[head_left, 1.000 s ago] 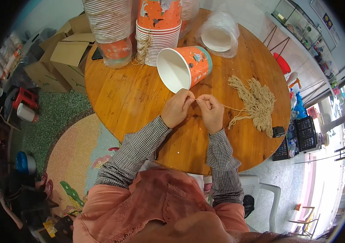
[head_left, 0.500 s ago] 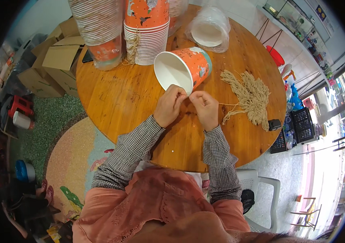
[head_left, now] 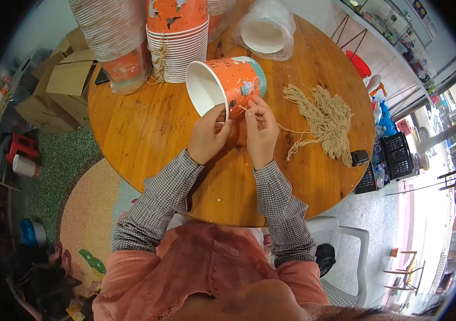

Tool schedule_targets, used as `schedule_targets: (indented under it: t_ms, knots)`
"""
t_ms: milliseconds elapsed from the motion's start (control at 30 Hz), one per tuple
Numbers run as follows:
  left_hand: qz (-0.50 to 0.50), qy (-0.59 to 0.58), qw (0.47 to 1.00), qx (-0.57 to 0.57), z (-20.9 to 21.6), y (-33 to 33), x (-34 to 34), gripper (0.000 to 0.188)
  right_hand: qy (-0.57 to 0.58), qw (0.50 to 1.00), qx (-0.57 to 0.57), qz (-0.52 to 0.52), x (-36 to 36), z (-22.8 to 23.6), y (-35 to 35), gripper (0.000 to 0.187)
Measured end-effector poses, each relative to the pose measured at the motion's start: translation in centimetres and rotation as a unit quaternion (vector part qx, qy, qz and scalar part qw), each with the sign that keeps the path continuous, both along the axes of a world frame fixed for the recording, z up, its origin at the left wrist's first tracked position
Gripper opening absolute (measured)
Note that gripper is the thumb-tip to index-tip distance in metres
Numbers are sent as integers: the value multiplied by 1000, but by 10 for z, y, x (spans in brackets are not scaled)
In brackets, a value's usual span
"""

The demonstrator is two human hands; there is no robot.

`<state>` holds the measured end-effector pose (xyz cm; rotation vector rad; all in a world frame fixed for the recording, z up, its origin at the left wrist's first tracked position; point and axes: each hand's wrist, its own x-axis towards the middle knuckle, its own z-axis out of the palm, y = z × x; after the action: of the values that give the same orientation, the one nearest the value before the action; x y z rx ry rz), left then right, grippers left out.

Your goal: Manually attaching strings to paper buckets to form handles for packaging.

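Note:
An orange paper bucket [head_left: 236,80] with a white inside lies on its side on the round wooden table, its mouth toward the left. My left hand [head_left: 206,136] is closed on the near part of its rim, with fingertips reaching inside the mouth. Against the bucket's near outer wall, my right hand [head_left: 261,131] pinches a thin strand of twine. From that hand the strand runs right to a loose bundle of beige twine [head_left: 327,123] on the table. The bucket partly hides my left fingertips.
Behind stand a stack of nested orange buckets [head_left: 178,53] with twine hanging on it and a plastic-wrapped stack [head_left: 107,37]. A wrapped bundle of white containers [head_left: 262,35] lies farther back. A small black object [head_left: 360,157] sits at the table's right edge [head_left: 340,198]. Cardboard boxes [head_left: 64,80] stand left.
My hands were pinching together at the rim. They are now apart: the left grips the rim, while the right has moved up along the outer wall with the twine. The bucket has turned slightly.

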<state>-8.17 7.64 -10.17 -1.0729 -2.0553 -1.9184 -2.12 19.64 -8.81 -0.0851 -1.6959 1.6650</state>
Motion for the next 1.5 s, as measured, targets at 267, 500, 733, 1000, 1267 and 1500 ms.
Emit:
schedule_targets:
  t_ms: [267,500,733,1000,1267,1500]
  knots:
    - [-13,-22,1000,2,0,-5,5,41,-34,993,107,-28,6,-8,-2,10]
    - [-18,-21,1000,1,-2,-4,4,43,-38,992,119,-16,8,-6,-2,11]
    - [-6,14,1000,-5,-9,-3,5,38,-35,977,203,-52,11,-1,-5,11]
    - [-25,-74,997,25,-9,-7,1,12,-22,985,166,-37,5,-8,-8,11]
    - [64,-22,998,-9,7,-8,12,5,-33,994,104,1,0,-19,-11,16]
    - [98,210,973,12,9,-19,20,7,-88,994,18,54,9,-14,-23,21]
